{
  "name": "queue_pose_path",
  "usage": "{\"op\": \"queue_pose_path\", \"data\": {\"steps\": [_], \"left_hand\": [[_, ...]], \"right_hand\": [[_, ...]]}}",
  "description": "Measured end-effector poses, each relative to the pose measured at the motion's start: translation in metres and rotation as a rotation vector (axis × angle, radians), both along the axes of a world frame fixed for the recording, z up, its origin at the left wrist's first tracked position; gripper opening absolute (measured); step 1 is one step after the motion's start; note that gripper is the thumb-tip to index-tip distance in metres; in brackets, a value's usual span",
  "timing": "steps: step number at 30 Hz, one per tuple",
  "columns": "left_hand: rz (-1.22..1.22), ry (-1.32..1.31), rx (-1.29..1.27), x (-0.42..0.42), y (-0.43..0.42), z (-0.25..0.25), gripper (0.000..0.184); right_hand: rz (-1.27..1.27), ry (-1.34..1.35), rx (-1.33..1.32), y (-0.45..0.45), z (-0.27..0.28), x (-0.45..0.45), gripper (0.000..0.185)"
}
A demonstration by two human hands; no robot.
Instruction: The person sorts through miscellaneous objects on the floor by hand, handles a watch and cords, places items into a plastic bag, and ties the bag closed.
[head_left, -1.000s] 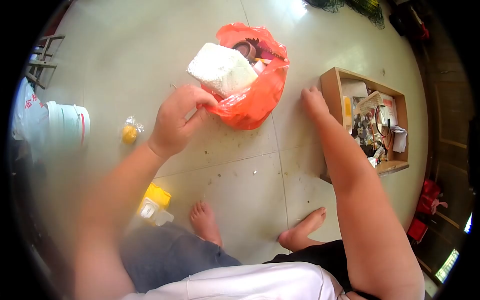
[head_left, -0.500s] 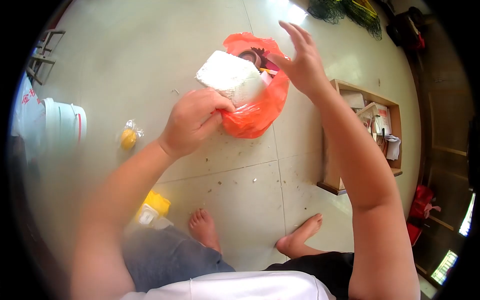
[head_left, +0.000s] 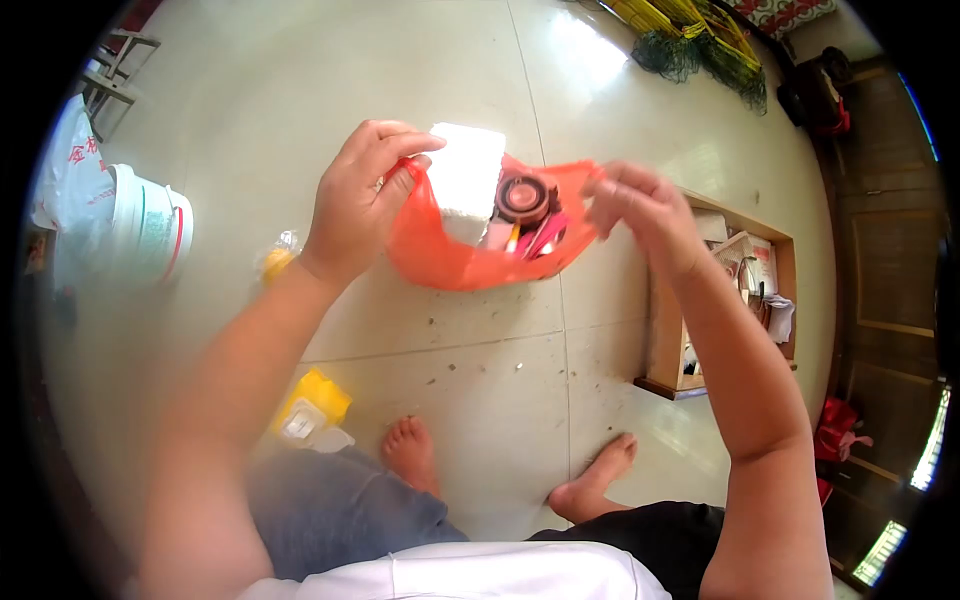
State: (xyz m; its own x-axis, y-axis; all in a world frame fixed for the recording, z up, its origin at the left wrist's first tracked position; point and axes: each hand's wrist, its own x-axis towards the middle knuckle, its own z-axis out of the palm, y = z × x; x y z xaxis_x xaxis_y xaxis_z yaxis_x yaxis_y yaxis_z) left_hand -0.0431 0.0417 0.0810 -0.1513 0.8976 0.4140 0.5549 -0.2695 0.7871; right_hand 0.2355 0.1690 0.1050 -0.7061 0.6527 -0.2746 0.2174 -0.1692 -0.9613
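An orange-red plastic bag (head_left: 440,255) hangs with its mouth wide between my two hands. My left hand (head_left: 365,195) pinches its left rim. On the right, my right hand (head_left: 640,210) has its fingers closed on the opposite rim, slightly blurred. A white foam block (head_left: 468,170) stands partly inside the bag on the left side, its upper part sticking out. Beside it in the bag lie a round brown ring-shaped item (head_left: 523,199) and several pink and yellow pieces (head_left: 540,238) whose kind I cannot make out.
A wooden box (head_left: 660,345) with papers and small items stands at right. At left are a white bucket (head_left: 145,225) and a small yellow item in clear wrap (head_left: 277,262). A yellow packet (head_left: 315,405) lies near my left foot. Small crumbs dot the tiled floor. Green netting (head_left: 690,55) lies far right.
My right hand has come down from above and closed on the bag's right rim. My left hand has moved up with the left rim, and the bag is spread wider, showing more contents.
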Motion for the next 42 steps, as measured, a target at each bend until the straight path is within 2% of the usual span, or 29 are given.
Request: {"op": "queue_pose_path", "data": {"steps": [4, 6, 7, 9, 10, 11, 13, 14, 15, 17, 18, 20, 23, 25, 26, 30, 33, 35, 36, 38, 39, 40, 41, 42], "left_hand": [[-0.099, 0.025, -0.094, -0.001, 0.000, -0.007, 0.019], [-0.215, 0.176, -0.281, 0.005, -0.007, -0.005, 0.018], [-0.207, 0.182, -0.283, 0.009, -0.009, -0.004, 0.018], [-0.249, 0.280, -0.266, 0.023, -0.014, -0.001, 0.014], [-0.250, 0.297, -0.267, 0.027, -0.014, 0.003, 0.013], [-0.244, 0.301, -0.271, 0.027, -0.013, 0.003, 0.013], [-0.229, 0.385, -0.326, 0.027, -0.009, 0.000, 0.011], [-0.226, 0.385, -0.328, 0.026, -0.006, -0.002, 0.011], [-0.226, 0.325, -0.352, 0.024, -0.003, -0.005, 0.009], [-0.172, 0.255, -0.332, 0.021, -0.006, -0.008, 0.011], [-0.124, 0.238, -0.294, 0.026, -0.009, -0.008, 0.017], [-0.062, 0.426, -0.049, 0.023, -0.004, -0.001, 0.017], [-0.020, 0.419, -0.126, 0.027, -0.002, 0.015, 0.011], [-0.124, 0.201, -0.024, 0.033, 0.001, 0.012, 0.014], [-0.144, 0.158, -0.092, 0.037, -0.001, 0.012, 0.014], [-0.217, 0.194, -0.180, 0.041, -0.002, 0.018, 0.011], [-0.179, 0.113, -0.140, 0.039, -0.006, 0.030, 0.005], [-0.099, -0.011, -0.310, 0.034, -0.007, 0.039, 0.014], [-0.014, -0.063, -0.355, 0.037, -0.004, 0.032, 0.014], [-0.029, -0.094, -0.347, 0.030, -0.008, 0.024, 0.015], [-0.047, -0.119, -0.336, 0.029, -0.011, 0.027, 0.016], [-0.069, -0.104, -0.441, 0.027, -0.016, 0.039, 0.017], [-0.076, -0.107, -0.440, 0.026, -0.016, 0.036, 0.017], [-0.055, -0.115, -0.458, 0.026, -0.015, 0.030, 0.018]], "right_hand": [[0.039, 0.146, -0.161, -0.032, -0.006, -0.013, 0.021], [0.037, 0.266, 0.022, -0.035, -0.015, -0.022, 0.019], [0.044, 0.273, 0.021, -0.035, -0.015, -0.027, 0.019], [0.148, 0.126, 0.411, -0.038, -0.016, -0.036, 0.018], [0.175, 0.156, 0.532, -0.041, -0.022, -0.041, 0.017], [0.179, 0.162, 0.530, -0.043, -0.023, -0.046, 0.017], [0.091, 0.232, 0.703, -0.047, -0.024, -0.052, 0.016], [0.071, 0.308, 0.372, -0.049, -0.027, -0.052, 0.016], [0.076, 0.312, 0.358, -0.051, -0.030, -0.053, 0.016], [-0.081, 0.386, -0.328, -0.056, -0.041, -0.062, 0.024], [-0.081, 0.299, -0.233, -0.054, -0.042, -0.064, 0.035], [-0.085, 0.234, -0.109, -0.056, -0.038, -0.070, 0.046], [0.002, 0.243, -0.129, -0.047, -0.036, -0.064, 0.052], [0.041, 0.246, -0.119, -0.060, -0.030, -0.064, 0.052], [0.067, 0.255, -0.079, -0.065, -0.027, -0.062, 0.053], [0.163, 0.035, -0.041, -0.073, -0.024, -0.055, 0.049], [0.100, -0.006, -0.034, -0.079, -0.019, -0.063, 0.046], [0.056, 0.005, -0.054, -0.081, -0.022, -0.066, 0.043], [-0.002, 0.016, 0.043, -0.083, -0.028, -0.067, 0.042], [-0.023, 0.013, 0.331, -0.088, -0.028, -0.067, 0.042], [-0.023, 0.008, 0.330, -0.088, -0.024, -0.068, 0.042], [0.008, -0.079, 0.491, -0.088, -0.019, -0.069, 0.040], [0.039, -0.168, 0.651, -0.088, -0.016, -0.070, 0.039], [-0.006, -0.125, 0.780, -0.092, -0.015, -0.073, 0.029]]}}
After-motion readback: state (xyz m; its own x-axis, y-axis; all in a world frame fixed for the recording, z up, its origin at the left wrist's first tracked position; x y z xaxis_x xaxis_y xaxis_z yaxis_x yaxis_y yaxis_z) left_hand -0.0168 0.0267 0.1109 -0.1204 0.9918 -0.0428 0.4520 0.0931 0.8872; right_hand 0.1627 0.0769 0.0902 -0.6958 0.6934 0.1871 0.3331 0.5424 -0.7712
